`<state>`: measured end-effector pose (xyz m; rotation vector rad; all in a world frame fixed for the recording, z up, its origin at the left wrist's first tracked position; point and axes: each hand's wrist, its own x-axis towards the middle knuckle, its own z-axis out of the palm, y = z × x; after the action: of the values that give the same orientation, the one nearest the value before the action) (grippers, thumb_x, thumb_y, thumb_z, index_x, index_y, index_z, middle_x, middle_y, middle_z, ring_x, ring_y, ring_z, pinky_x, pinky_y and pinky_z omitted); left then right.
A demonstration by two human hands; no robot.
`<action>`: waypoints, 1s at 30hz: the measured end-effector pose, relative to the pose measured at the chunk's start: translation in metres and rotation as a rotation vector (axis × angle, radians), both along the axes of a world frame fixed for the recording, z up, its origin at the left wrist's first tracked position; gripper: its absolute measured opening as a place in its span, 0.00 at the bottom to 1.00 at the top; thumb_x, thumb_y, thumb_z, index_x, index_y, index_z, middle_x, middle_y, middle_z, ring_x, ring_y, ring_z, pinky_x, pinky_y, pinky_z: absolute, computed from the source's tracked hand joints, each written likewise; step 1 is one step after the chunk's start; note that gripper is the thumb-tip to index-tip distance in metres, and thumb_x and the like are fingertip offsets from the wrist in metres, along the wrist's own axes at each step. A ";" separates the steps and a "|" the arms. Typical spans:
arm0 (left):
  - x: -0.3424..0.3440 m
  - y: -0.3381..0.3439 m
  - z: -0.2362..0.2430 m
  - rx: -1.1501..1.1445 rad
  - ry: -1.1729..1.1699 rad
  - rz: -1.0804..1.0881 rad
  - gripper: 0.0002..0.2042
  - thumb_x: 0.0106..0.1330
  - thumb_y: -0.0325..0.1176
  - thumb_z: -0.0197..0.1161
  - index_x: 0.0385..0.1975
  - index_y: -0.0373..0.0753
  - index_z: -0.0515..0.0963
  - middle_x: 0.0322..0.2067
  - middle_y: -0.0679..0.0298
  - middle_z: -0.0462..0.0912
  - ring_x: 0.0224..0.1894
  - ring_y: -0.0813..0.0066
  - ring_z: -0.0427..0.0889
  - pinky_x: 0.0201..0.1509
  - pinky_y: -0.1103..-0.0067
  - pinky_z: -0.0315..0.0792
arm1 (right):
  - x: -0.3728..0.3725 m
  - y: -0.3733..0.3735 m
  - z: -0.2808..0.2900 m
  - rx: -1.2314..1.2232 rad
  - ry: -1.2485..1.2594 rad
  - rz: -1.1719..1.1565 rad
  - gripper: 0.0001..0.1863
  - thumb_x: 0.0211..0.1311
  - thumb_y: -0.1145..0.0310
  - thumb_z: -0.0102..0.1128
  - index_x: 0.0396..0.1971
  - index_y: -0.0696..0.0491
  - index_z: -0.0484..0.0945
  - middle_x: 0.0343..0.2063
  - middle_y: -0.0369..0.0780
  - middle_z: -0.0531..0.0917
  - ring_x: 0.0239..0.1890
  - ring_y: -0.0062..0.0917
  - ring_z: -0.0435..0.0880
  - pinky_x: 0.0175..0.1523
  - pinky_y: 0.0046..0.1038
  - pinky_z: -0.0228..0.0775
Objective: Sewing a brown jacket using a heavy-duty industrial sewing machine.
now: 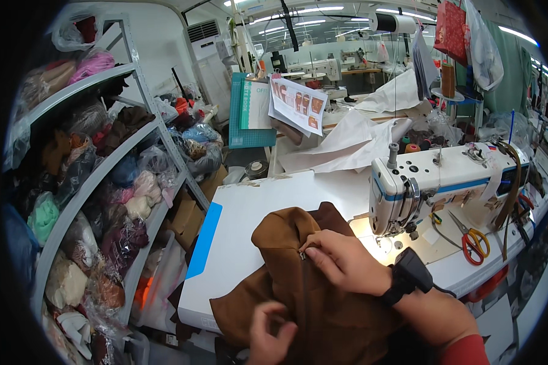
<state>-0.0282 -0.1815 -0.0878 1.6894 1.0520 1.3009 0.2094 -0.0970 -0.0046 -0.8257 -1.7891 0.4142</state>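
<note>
A brown garment (242,301) with a standing collar lies bunched over the front edge of the white sewing table. Down its front runs a zipper (304,298). My right hand (347,263), a black device strapped at its wrist, pinches the zipper pull (302,255) just below the collar. Slightly blurred, my left hand (270,336) is over the lower left of the garment, thumb and fingers apart and nothing seen between them. Darker brown fabric (333,218) shows behind the collar.
To the right stands a white sewing machine (426,182), its lamp lit. Scissors (472,240) with red and yellow handles lie beside it. Metal shelves (97,173) packed with bagged fabrics line the left. White sheets (347,143) and a clipboard (259,103) are at the back.
</note>
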 end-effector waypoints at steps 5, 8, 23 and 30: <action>-0.005 0.082 0.025 0.156 0.089 0.066 0.40 0.69 0.32 0.72 0.75 0.30 0.54 0.69 0.46 0.65 0.69 0.61 0.72 0.71 0.68 0.68 | -0.005 0.005 0.006 -0.010 -0.090 0.064 0.10 0.72 0.69 0.63 0.48 0.56 0.79 0.34 0.47 0.85 0.38 0.45 0.87 0.42 0.39 0.79; 0.011 0.104 0.052 0.135 0.083 -0.079 0.40 0.69 0.31 0.73 0.76 0.31 0.54 0.70 0.46 0.66 0.71 0.61 0.71 0.72 0.68 0.68 | -0.003 0.017 -0.003 0.033 -0.128 0.070 0.11 0.72 0.65 0.65 0.49 0.54 0.80 0.32 0.45 0.86 0.36 0.43 0.88 0.40 0.39 0.79; 0.001 0.071 0.050 0.922 0.732 -0.103 0.22 0.59 0.25 0.72 0.55 0.33 0.81 0.53 0.53 0.83 0.58 0.48 0.81 0.67 0.56 0.73 | 0.017 -0.003 -0.034 0.306 -0.555 -0.163 0.18 0.65 0.65 0.64 0.54 0.54 0.81 0.54 0.43 0.82 0.58 0.39 0.79 0.67 0.43 0.67; -0.005 0.050 -0.004 0.725 0.809 -0.287 0.13 0.58 0.28 0.73 0.43 0.36 0.86 0.47 0.58 0.86 0.56 0.57 0.84 0.64 0.60 0.77 | 0.036 -0.038 -0.076 0.150 -0.817 -0.038 0.24 0.70 0.62 0.63 0.62 0.57 0.79 0.65 0.43 0.79 0.72 0.36 0.73 0.79 0.46 0.58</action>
<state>-0.0330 -0.1314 -0.0919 2.9422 0.7101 0.8386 0.2458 -0.1355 -0.0810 -0.9989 -2.5043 -0.1192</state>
